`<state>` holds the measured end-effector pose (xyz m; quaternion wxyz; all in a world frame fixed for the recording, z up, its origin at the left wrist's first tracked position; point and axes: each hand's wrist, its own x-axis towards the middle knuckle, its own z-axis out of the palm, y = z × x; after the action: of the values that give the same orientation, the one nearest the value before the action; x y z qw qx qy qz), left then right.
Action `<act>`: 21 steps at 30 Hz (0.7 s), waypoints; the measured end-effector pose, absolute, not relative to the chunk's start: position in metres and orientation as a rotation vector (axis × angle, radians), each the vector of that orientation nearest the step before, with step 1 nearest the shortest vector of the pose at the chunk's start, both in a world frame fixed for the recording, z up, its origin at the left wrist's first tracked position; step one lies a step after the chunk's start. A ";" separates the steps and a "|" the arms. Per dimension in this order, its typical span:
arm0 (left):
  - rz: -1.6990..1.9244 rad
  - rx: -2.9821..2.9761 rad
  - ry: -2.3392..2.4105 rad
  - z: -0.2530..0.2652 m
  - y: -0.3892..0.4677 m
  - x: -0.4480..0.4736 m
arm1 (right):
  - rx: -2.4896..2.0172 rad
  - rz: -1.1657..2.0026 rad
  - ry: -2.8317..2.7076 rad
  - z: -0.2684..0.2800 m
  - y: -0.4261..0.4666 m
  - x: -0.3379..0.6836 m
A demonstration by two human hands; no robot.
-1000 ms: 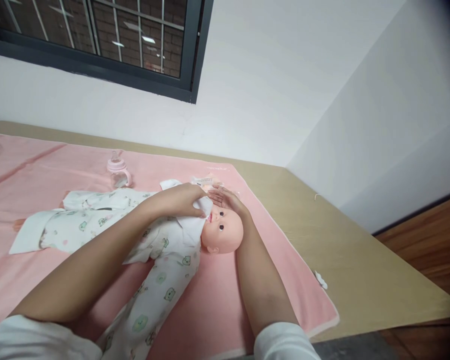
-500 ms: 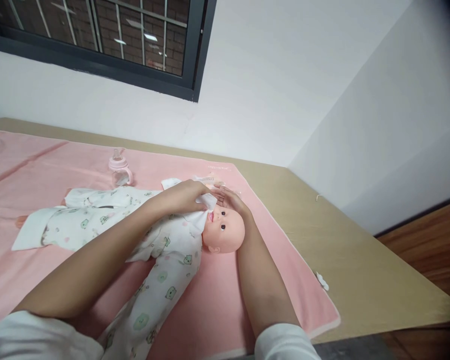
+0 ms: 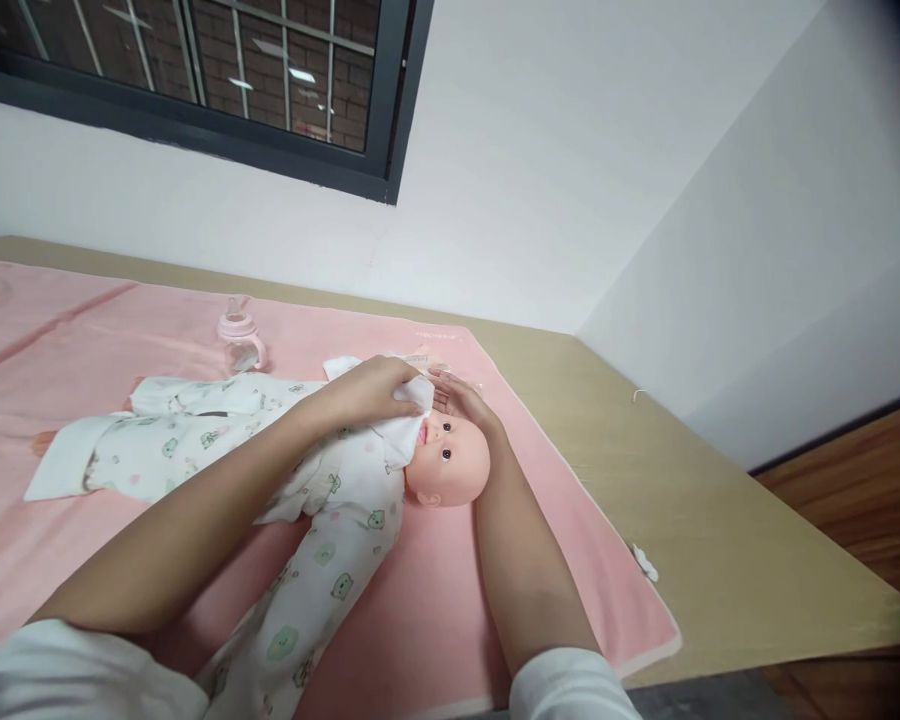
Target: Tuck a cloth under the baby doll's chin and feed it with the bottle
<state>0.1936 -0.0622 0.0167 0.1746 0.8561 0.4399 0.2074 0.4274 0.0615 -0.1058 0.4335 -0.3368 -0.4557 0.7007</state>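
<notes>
A baby doll (image 3: pixel 454 465) lies on its back, its bald head to the right, dressed in a white outfit (image 3: pixel 337 540) printed with green animals. Between the fingers and thumb of my left hand (image 3: pixel 379 388) is a white cloth (image 3: pixel 412 430), which lies over the doll's neck and up to its mouth. My right hand (image 3: pixel 461 400) rests along the far side of the doll's head, fingers stretched out toward the cloth. Its forearm runs close past the crown. Part of the doll's far side is hidden behind my hands.
Beneath the doll spreads a pink blanket (image 3: pixel 442 600) on a wooden board (image 3: pixel 607 450). A pink-handled baby bottle (image 3: pixel 241 340) stands beyond the doll's legs. A clear packet (image 3: pixel 424 358) lies behind my hands, and a small white item (image 3: pixel 645 563) sits at the blanket's right edge.
The cloth in my left hand has shifted slightly, its loose part now spread flatter near the doll's mouth. My left hand moved a little; the right hand and doll look the same.
</notes>
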 end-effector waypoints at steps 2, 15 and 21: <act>0.601 2.422 1.279 0.017 -0.063 0.194 | -0.853 1.739 -1.129 -0.105 0.061 0.427; 0.400 2.365 1.013 0.031 -0.082 0.195 | -0.893 1.728 -1.129 -0.101 0.057 0.427; 0.417 2.365 1.052 0.029 -0.081 0.197 | -0.856 1.739 -1.137 -0.102 0.058 0.428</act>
<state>0.1971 -0.0811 0.0285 0.2568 0.8719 0.3876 0.1538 0.4275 0.0582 -0.1025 0.4326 -0.3433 -0.4563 0.6977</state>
